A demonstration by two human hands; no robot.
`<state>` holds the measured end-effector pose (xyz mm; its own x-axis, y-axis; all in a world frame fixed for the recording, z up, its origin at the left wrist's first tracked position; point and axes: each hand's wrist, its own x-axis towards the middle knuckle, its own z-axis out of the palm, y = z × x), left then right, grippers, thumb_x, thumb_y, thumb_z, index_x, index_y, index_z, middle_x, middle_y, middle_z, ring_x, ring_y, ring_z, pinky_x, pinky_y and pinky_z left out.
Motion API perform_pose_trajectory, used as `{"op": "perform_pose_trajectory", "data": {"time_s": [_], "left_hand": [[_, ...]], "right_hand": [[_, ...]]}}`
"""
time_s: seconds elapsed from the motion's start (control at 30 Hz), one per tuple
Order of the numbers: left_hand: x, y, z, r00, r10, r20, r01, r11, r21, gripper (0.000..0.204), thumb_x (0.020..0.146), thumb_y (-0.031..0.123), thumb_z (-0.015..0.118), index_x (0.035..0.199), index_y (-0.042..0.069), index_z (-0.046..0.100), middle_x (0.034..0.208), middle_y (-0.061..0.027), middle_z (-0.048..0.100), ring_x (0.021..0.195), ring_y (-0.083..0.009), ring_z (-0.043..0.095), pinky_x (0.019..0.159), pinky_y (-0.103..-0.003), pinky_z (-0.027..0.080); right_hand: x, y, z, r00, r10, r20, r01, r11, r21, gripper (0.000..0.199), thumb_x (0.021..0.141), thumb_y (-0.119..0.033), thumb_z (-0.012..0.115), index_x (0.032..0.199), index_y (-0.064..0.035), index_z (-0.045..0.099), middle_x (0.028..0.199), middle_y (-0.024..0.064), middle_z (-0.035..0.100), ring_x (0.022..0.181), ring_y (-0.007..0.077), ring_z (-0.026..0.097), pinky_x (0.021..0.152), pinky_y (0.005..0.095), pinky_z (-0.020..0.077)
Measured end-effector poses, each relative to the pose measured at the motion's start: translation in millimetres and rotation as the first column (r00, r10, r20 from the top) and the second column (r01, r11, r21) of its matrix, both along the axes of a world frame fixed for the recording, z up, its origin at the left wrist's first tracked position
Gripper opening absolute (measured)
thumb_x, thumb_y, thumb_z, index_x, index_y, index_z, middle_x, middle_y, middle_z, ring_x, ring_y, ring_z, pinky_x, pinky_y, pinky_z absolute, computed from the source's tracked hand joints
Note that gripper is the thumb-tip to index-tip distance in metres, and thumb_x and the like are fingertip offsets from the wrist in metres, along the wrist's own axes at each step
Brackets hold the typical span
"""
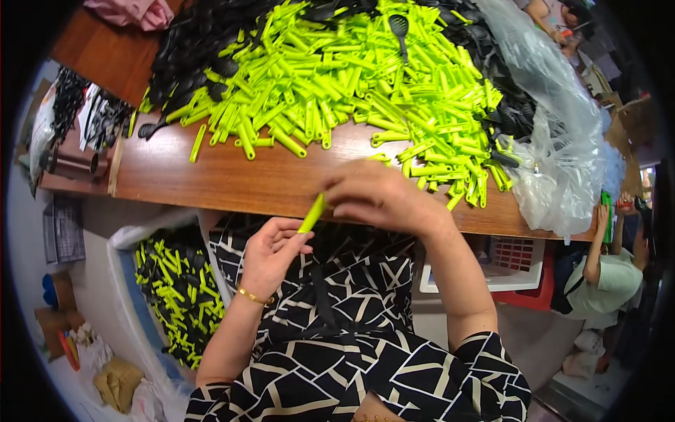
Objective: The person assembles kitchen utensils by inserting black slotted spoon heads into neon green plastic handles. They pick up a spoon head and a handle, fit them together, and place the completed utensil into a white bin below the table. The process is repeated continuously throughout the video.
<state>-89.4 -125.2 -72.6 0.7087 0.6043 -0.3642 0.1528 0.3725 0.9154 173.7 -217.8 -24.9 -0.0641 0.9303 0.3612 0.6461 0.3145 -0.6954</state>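
Observation:
My left hand [271, 254] pinches the lower end of a lime-green plastic handle [313, 213] just off the table's near edge. By the handle's upper end is my right hand [380, 195], its fingers smeared by motion, so whether they hold anything does not show. Beyond both hands spreads a large heap of matching lime-green handles [295, 95] on the brown wooden table [232, 184]. A black slotted spoon head [399, 28] lies on top of the heap.
Black utensil heads [186, 53] are piled behind and beside the handles. Clear plastic sheeting [555, 148] drapes over the table's right side. At lower left stands a lined bin [126, 281] of green and black pieces. A white basket [450, 285] sits under the table; a co-worker [605, 278] is at right.

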Motion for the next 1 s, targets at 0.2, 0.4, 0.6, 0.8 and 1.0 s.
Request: {"op": "perform_pose_trajectory", "data": {"time_s": [0.2, 0.4, 0.6, 0.8, 1.0], "left_hand": [[-15.0, 21.2, -9.4, 0.987, 0.162, -0.019, -0.162, 0.987, 0.004, 0.019, 0.103, 0.011, 0.069, 0.117, 0.0, 0.064, 0.106, -0.015, 0.077, 0.082, -0.0156, 0.074, 0.073, -0.025, 0.058], [-13.1, 21.0, -16.9, 0.994, 0.039, -0.103, -0.047, 0.996, -0.078, 0.039, 0.112, 0.032, 0.052, 0.117, -0.005, 0.064, 0.095, -0.0157, 0.076, 0.068, -0.0163, 0.069, 0.066, -0.026, 0.056], [-12.2, 19.5, -24.5, 0.989, 0.12, -0.09, -0.126, 0.99, -0.06, 0.039, 0.112, 0.035, 0.053, 0.118, -0.002, 0.066, 0.066, 0.0006, 0.049, 0.055, -0.0074, 0.045, 0.05, -0.022, 0.04], [-16.8, 21.6, -28.2, 0.993, 0.114, 0.043, -0.101, 0.967, -0.235, 0.036, 0.112, 0.032, 0.054, 0.118, -0.002, 0.065, 0.071, 0.0005, 0.051, 0.062, -0.0069, 0.047, 0.056, -0.022, 0.041], [-16.7, 21.2, -22.2, 0.993, 0.108, 0.053, -0.093, 0.968, -0.232, 0.034, 0.113, 0.03, 0.054, 0.121, -0.001, 0.064, 0.072, 0.0005, 0.051, 0.064, -0.0068, 0.047, 0.057, -0.022, 0.042]], "right_hand": [[121.4, 54.5, 11.3, 0.702, -0.712, -0.021, 0.705, 0.691, 0.158, 0.022, 0.097, -0.024, 0.073, 0.109, -0.005, 0.075, 0.1, 0.0132, 0.077, 0.091, 0.0254, 0.073, 0.079, 0.0375, 0.0568], [184.9, 75.2, -0.9, 0.643, -0.765, -0.03, 0.756, 0.628, 0.185, 0.026, 0.099, -0.027, 0.073, 0.115, -0.0071, 0.074, 0.106, 0.0086, 0.078, 0.09, 0.0229, 0.074, 0.081, 0.0342, 0.0569], [195.0, -29.8, 16.7, 0.552, -0.815, 0.174, 0.747, 0.576, 0.331, 0.019, 0.093, -0.018, 0.077, 0.109, -0.0075, 0.076, 0.103, 0.0105, 0.076, 0.092, 0.0246, 0.072, 0.081, 0.0356, 0.0566], [230.3, -207.6, 34.2, 0.216, -0.86, 0.462, 0.952, 0.292, 0.097, 0.019, 0.092, -0.011, 0.076, 0.11, -0.0046, 0.076, 0.095, 0.0088, 0.077, 0.083, 0.0216, 0.073, 0.079, 0.0329, 0.0563], [194.5, -225.4, 4.1, 0.333, -0.83, 0.446, 0.914, 0.401, 0.062, 0.019, 0.085, -0.012, 0.078, 0.103, -0.0071, 0.074, 0.106, 0.0108, 0.071, 0.101, 0.0324, 0.067, 0.09, 0.0402, 0.0545]]}}
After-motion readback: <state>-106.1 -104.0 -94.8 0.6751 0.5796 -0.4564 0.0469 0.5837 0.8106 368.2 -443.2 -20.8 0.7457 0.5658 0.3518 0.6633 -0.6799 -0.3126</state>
